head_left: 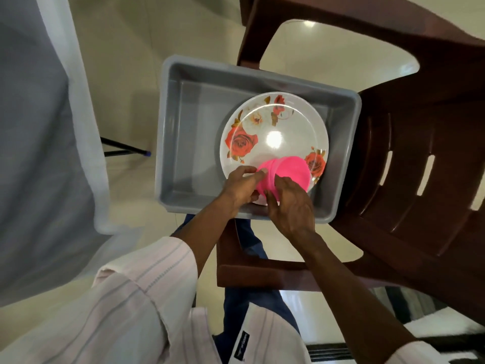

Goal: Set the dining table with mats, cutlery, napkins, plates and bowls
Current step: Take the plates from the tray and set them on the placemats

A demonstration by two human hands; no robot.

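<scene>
Curling round pink bowls [288, 172], left grip [241, 185] and right grip [291, 206] hold them over a rose-printed plate [273, 122] in a grey tub [189, 122]; shirt tag [241, 346] writing unreadable.

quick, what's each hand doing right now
Left hand: grips the pink bowls at their side.
Right hand: grips the same pink bowls, above the floral plate.

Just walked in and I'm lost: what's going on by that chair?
A person stands over a grey tub resting on a brown plastic chair. The left hand and right hand both grip what looks like a nested stack of pink bowls, tipped sideways above a rose-patterned plate lying in the tub.
</scene>
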